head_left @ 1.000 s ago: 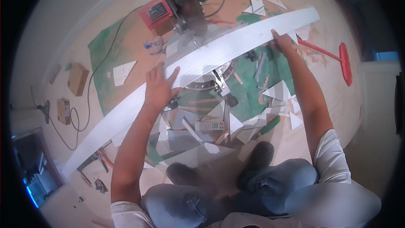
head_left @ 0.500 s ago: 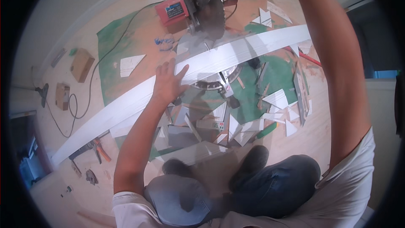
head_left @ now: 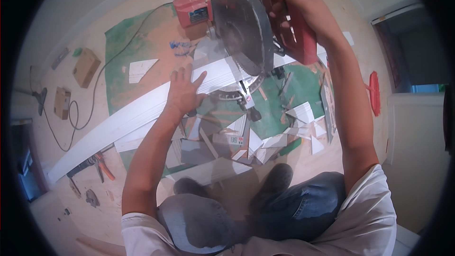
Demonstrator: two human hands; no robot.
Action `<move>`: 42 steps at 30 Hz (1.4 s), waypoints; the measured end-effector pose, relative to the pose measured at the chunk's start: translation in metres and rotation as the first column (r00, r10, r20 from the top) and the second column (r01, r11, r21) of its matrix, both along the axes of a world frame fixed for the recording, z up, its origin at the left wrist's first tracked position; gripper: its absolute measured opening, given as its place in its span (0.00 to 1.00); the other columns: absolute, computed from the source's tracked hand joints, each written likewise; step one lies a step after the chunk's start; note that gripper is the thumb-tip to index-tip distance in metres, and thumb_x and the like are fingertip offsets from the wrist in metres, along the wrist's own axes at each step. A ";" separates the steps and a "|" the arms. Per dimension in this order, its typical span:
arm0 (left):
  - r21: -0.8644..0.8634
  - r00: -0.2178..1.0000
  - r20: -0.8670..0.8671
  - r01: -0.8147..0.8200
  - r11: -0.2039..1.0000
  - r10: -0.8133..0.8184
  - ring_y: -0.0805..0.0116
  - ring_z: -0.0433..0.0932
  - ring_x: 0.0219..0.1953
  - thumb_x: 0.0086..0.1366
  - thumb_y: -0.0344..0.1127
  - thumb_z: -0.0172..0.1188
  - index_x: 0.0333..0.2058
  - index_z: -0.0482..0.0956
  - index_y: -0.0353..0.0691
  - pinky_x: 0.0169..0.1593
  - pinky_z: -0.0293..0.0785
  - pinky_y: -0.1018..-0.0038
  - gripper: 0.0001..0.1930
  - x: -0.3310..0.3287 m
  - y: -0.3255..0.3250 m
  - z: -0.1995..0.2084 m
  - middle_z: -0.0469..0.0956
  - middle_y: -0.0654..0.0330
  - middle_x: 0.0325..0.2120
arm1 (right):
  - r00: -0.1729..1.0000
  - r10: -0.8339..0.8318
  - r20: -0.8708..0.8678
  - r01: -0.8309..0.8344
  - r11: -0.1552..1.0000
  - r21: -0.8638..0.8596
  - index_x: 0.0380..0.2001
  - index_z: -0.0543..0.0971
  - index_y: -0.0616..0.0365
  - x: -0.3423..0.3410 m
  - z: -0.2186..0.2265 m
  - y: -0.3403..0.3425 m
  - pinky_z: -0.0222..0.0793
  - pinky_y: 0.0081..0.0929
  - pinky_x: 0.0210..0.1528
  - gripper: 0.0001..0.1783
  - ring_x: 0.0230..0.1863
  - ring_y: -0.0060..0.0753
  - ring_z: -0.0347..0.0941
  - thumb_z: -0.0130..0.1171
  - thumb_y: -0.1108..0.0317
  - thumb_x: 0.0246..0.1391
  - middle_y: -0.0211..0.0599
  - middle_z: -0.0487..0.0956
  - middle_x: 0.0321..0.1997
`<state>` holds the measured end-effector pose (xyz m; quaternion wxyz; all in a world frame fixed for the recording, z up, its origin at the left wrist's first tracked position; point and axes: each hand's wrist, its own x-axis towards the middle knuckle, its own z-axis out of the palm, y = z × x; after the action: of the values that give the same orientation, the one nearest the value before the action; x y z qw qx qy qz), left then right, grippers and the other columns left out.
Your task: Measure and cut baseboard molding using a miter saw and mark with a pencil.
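Where left hand (head_left: 182, 92) presses (flat): trim board (head_left: 142, 114).

Mitre saw (head_left: 246, 28): dull grey metal blade guard, red moulded plastic motor housing and handle, slight sheen. Long trim board (head_left: 142, 114): smooth white painted face, matt. Offcuts (head_left: 265, 140): white-faced triangular pieces, cleanly cut edges. Floor mat (head_left: 128, 42): green sheet, dusty, matt. Floor (head_left: 90, 194): pale wood, satin finish. Small blocks (head_left: 86, 67): raw brown wood. Pliers (head_left: 102, 166): orange plastic grips
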<state>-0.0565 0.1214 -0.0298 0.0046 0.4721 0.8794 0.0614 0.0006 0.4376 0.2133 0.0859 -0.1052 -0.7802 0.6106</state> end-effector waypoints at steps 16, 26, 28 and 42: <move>0.022 1.000 -0.024 0.001 1.000 0.000 0.41 0.64 0.61 0.54 0.54 0.72 0.65 0.74 0.56 0.66 0.55 0.46 0.39 0.001 0.002 -0.001 0.65 0.41 0.62 | 0.994 -0.107 -0.012 0.107 0.994 0.018 0.55 0.68 0.60 0.059 -0.047 -0.001 0.73 0.23 0.30 0.24 0.25 0.21 0.74 0.64 0.67 0.59 0.40 0.80 0.37; -0.025 0.999 -0.032 -0.003 1.000 0.002 0.43 0.63 0.62 0.55 0.54 0.71 0.65 0.73 0.57 0.67 0.55 0.49 0.38 0.002 0.004 0.001 0.65 0.43 0.63 | 0.996 -0.049 -0.075 0.052 0.998 0.037 0.56 0.66 0.60 0.068 -0.057 0.002 0.73 0.24 0.27 0.25 0.23 0.24 0.74 0.62 0.71 0.59 0.39 0.79 0.35; -0.028 0.999 -0.036 -0.007 1.000 0.006 0.43 0.63 0.62 0.56 0.54 0.71 0.65 0.73 0.57 0.67 0.55 0.49 0.38 0.003 0.004 0.001 0.65 0.43 0.63 | 0.997 -0.042 -0.070 0.043 0.999 0.011 0.56 0.66 0.60 0.069 -0.056 0.004 0.73 0.24 0.29 0.25 0.23 0.22 0.74 0.63 0.70 0.58 0.41 0.80 0.38; -0.003 1.000 -0.026 0.006 1.000 -0.006 0.41 0.63 0.62 0.53 0.52 0.74 0.66 0.73 0.56 0.65 0.57 0.51 0.40 0.002 0.004 0.001 0.64 0.40 0.61 | 0.995 -0.090 -0.031 0.090 0.996 -0.012 0.55 0.69 0.60 0.085 -0.084 0.009 0.72 0.28 0.51 0.26 0.47 0.28 0.75 0.64 0.67 0.55 0.43 0.77 0.49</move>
<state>-0.0547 0.1250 -0.0289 -0.0061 0.4754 0.8781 0.0540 0.0860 0.4461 0.1295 0.1252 -0.1310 -0.7699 0.6119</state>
